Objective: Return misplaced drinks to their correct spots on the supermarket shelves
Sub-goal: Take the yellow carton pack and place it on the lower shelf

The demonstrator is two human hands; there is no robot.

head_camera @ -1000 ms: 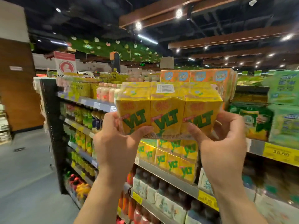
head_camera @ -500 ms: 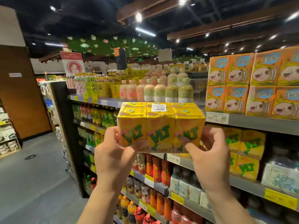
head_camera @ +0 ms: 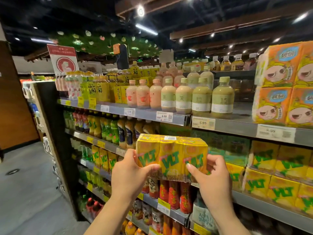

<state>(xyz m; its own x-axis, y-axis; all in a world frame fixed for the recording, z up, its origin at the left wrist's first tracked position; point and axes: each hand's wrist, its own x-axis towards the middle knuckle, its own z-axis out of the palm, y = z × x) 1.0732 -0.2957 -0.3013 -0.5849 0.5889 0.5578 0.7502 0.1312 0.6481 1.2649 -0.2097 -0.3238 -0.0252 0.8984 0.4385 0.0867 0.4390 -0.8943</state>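
While the left hand (head_camera: 129, 173) and right hand (head_camera: 214, 177) clasp the yellow drink pack (head_camera: 171, 154) by its lower corners, it hangs in open aisle before the shelf edge (head_camera: 225, 125), matching packs (head_camera: 277, 173) just rightward.

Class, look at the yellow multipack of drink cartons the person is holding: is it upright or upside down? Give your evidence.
Upside down. The green lettering on the yellow multipack reads inverted, while the same packs on the shelf read likewise. Both hands, left and right, grip it.
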